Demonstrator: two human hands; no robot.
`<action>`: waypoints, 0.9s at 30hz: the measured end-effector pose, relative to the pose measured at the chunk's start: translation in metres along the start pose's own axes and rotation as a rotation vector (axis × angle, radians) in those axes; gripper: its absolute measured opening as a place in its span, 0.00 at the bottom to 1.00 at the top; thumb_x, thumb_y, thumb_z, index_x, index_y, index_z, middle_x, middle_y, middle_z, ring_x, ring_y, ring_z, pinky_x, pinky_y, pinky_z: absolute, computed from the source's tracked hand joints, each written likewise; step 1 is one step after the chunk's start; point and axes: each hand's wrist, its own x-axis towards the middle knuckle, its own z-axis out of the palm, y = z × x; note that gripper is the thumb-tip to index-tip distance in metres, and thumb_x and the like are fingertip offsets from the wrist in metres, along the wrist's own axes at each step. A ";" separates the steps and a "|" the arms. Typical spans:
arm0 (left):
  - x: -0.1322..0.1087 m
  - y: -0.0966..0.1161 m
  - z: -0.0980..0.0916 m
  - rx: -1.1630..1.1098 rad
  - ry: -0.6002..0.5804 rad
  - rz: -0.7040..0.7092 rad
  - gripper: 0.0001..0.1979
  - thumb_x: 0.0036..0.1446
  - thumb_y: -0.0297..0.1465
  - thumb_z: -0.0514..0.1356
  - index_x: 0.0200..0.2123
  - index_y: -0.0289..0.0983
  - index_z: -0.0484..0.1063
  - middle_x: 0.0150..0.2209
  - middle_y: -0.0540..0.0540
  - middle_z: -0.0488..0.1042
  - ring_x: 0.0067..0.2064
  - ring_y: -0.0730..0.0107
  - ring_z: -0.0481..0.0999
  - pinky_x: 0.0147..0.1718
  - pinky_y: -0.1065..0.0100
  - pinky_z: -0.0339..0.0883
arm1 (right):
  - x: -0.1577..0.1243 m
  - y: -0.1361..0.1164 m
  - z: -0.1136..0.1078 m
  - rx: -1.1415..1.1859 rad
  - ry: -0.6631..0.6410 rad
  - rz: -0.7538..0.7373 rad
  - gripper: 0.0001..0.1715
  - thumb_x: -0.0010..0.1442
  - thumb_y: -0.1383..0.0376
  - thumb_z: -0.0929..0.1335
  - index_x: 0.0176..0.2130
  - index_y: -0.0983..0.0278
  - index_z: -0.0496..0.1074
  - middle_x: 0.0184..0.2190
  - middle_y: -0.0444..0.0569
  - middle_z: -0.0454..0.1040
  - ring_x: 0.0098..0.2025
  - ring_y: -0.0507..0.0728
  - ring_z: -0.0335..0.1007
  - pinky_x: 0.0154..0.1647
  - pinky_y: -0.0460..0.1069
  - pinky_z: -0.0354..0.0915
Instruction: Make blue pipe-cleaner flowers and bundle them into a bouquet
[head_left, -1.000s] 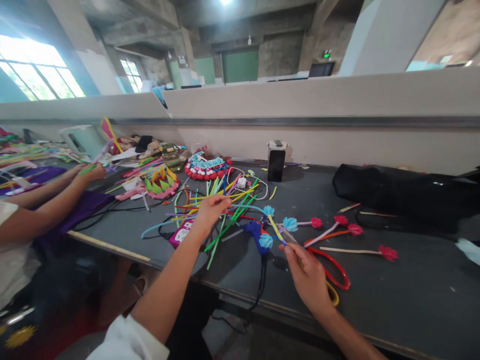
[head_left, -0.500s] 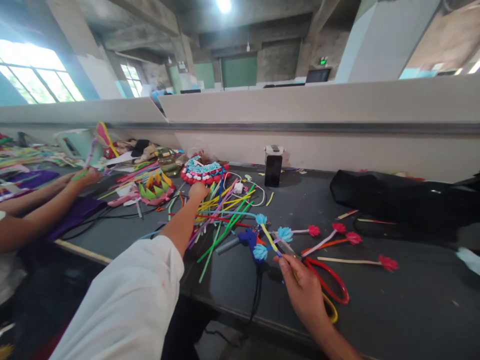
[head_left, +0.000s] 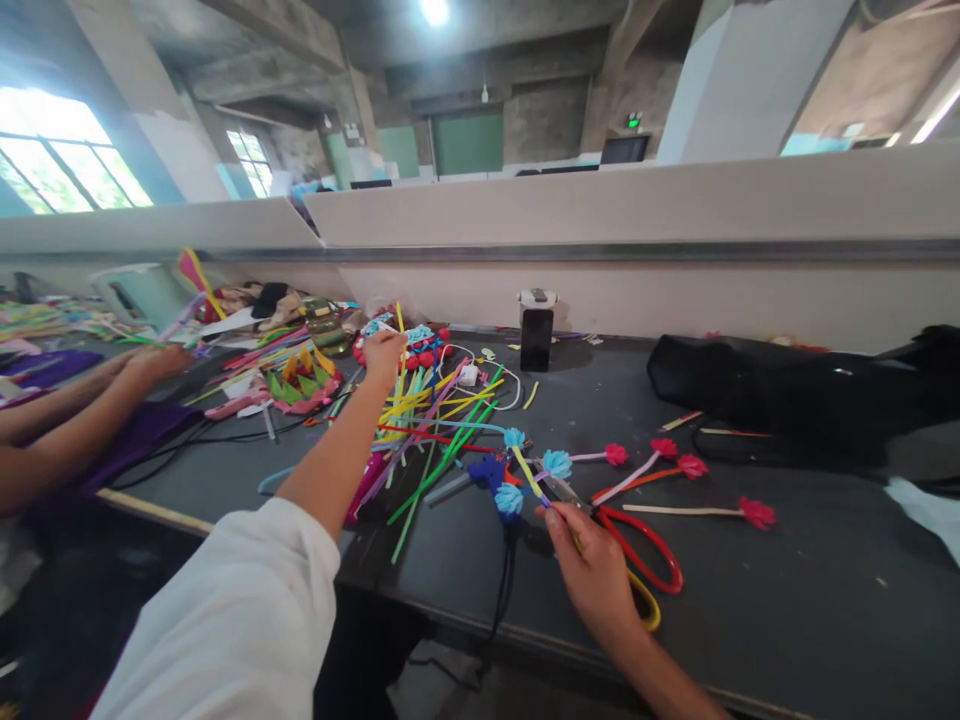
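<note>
Both hands are occupied at the bench (head_left: 810,590). The left grip (head_left: 385,354) is closed narrow, and a yellow pipe cleaner (head_left: 401,318) appears to be pinched upright in its fingertips. Change noted: half a second ago this hand is seen low at the pipe-cleaner pile (head_left: 442,405) with no upright stem showing; now it is lifted and one stem is stood up out of the pile, which lies just below and to the right of the grip. By judgement, a single piece has been picked out. Behind the grip, a tufted red-and-blue piece (head_left: 429,350) is partly hidden.

The right grip (head_left: 551,512) is little changed. The lower end of a yellow flower stem (head_left: 526,470) is held between thumb and fingers; its far end is met by a blue tufted flower (head_left: 514,438). How the two are joined cannot be told. Left of this grip, a blue glue gun (head_left: 487,470) is seen; scissors (head_left: 664,562) are partly covered by the hand, their red handle showing to its right. Pink-tufted stems (head_left: 675,511) are laid farther right.
</note>
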 end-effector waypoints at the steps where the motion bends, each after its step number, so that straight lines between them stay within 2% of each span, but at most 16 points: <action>1: 0.000 0.012 -0.002 -0.052 0.042 0.018 0.11 0.61 0.33 0.56 0.42 0.31 0.70 0.35 0.45 0.71 0.33 0.72 0.70 0.32 0.68 0.67 | 0.000 0.000 0.000 0.005 0.006 -0.002 0.20 0.66 0.56 0.59 0.37 0.62 0.75 0.35 0.51 0.80 0.37 0.59 0.77 0.37 0.48 0.70; 3: -0.010 0.038 -0.009 -0.190 0.116 0.106 0.08 0.60 0.34 0.57 0.39 0.35 0.69 0.31 0.51 0.69 0.29 0.78 0.68 0.31 0.73 0.65 | 0.001 0.001 0.001 0.016 0.018 -0.004 0.20 0.65 0.56 0.59 0.37 0.62 0.75 0.35 0.51 0.80 0.38 0.59 0.77 0.37 0.49 0.70; 4: -0.019 0.052 -0.014 -0.424 0.162 0.208 0.08 0.56 0.35 0.61 0.35 0.36 0.70 0.28 0.52 0.68 0.27 0.78 0.67 0.30 0.73 0.64 | 0.001 0.001 0.001 0.021 0.024 -0.003 0.20 0.65 0.56 0.59 0.37 0.62 0.75 0.35 0.51 0.80 0.38 0.59 0.77 0.37 0.49 0.70; 5: -0.033 0.066 -0.021 -0.621 0.175 0.313 0.10 0.53 0.37 0.64 0.33 0.37 0.70 0.27 0.53 0.68 0.27 0.79 0.67 0.29 0.74 0.64 | 0.001 0.000 0.000 0.025 0.025 -0.002 0.19 0.65 0.56 0.60 0.37 0.62 0.76 0.35 0.51 0.80 0.37 0.59 0.77 0.37 0.49 0.70; 7: -0.069 0.092 -0.033 -0.852 0.195 0.443 0.12 0.49 0.38 0.67 0.32 0.39 0.69 0.27 0.55 0.67 0.27 0.79 0.68 0.28 0.74 0.64 | 0.002 -0.001 -0.001 0.036 0.032 -0.002 0.19 0.65 0.56 0.60 0.37 0.62 0.76 0.36 0.51 0.80 0.37 0.59 0.77 0.37 0.49 0.70; 9: -0.111 0.110 -0.043 -0.963 0.145 0.477 0.11 0.49 0.37 0.67 0.32 0.40 0.69 0.28 0.55 0.68 0.27 0.79 0.69 0.28 0.74 0.65 | 0.002 -0.003 -0.003 0.046 0.050 -0.003 0.19 0.65 0.56 0.60 0.37 0.62 0.76 0.36 0.51 0.80 0.38 0.59 0.77 0.38 0.49 0.69; 11: -0.151 0.118 -0.046 -1.011 -0.005 0.422 0.10 0.50 0.35 0.67 0.32 0.40 0.69 0.29 0.54 0.69 0.25 0.80 0.69 0.25 0.75 0.64 | 0.001 -0.005 -0.005 0.045 0.069 0.003 0.19 0.65 0.57 0.60 0.37 0.63 0.76 0.36 0.51 0.80 0.37 0.58 0.76 0.38 0.49 0.69; 13: -0.184 0.111 -0.039 -0.968 -0.244 0.252 0.08 0.50 0.34 0.66 0.31 0.38 0.70 0.27 0.53 0.70 0.21 0.81 0.67 0.20 0.75 0.61 | 0.001 -0.007 -0.006 0.042 0.085 0.006 0.19 0.65 0.57 0.60 0.38 0.63 0.75 0.35 0.50 0.80 0.35 0.57 0.75 0.37 0.49 0.69; 15: -0.210 0.094 -0.025 -0.873 -0.525 -0.045 0.09 0.49 0.35 0.67 0.30 0.37 0.71 0.22 0.53 0.68 0.18 0.79 0.66 0.17 0.74 0.60 | 0.000 -0.008 -0.007 0.047 0.095 -0.001 0.19 0.65 0.57 0.60 0.38 0.64 0.75 0.34 0.50 0.79 0.33 0.56 0.75 0.36 0.48 0.69; 17: -0.230 0.073 -0.009 -0.821 -0.690 -0.290 0.11 0.48 0.36 0.67 0.28 0.35 0.71 0.21 0.54 0.67 0.17 0.80 0.66 0.17 0.74 0.60 | 0.000 -0.008 -0.007 0.060 0.107 -0.015 0.18 0.65 0.58 0.60 0.38 0.64 0.75 0.33 0.49 0.79 0.33 0.56 0.74 0.36 0.48 0.69; 20: -0.248 0.048 0.009 -0.762 -0.795 -0.436 0.13 0.46 0.37 0.67 0.26 0.34 0.71 0.21 0.53 0.68 0.16 0.81 0.64 0.16 0.73 0.56 | 0.000 -0.006 -0.007 0.067 0.125 -0.024 0.17 0.65 0.58 0.60 0.40 0.64 0.74 0.34 0.49 0.78 0.35 0.56 0.74 0.37 0.49 0.69; 21: -0.251 0.043 0.012 -0.733 -0.820 -0.467 0.13 0.45 0.37 0.68 0.25 0.34 0.71 0.20 0.53 0.67 0.14 0.82 0.62 0.14 0.74 0.53 | 0.000 -0.006 -0.006 0.065 0.127 -0.025 0.17 0.65 0.58 0.60 0.40 0.64 0.74 0.35 0.49 0.79 0.37 0.57 0.75 0.38 0.49 0.69; 24: -0.255 0.040 0.013 -0.657 -0.806 -0.496 0.15 0.41 0.37 0.69 0.21 0.34 0.69 0.14 0.58 0.58 0.12 0.86 0.52 0.12 0.75 0.40 | 0.000 -0.003 -0.006 0.053 0.124 -0.028 0.17 0.65 0.58 0.61 0.41 0.63 0.74 0.38 0.50 0.79 0.40 0.58 0.75 0.40 0.49 0.69; 27: -0.253 0.042 0.011 -0.623 -0.767 -0.499 0.16 0.39 0.37 0.70 0.21 0.34 0.68 0.11 0.60 0.52 0.11 0.86 0.48 0.13 0.74 0.36 | -0.001 -0.004 -0.005 0.043 0.131 -0.038 0.17 0.64 0.58 0.61 0.40 0.64 0.74 0.39 0.51 0.79 0.40 0.58 0.76 0.41 0.50 0.69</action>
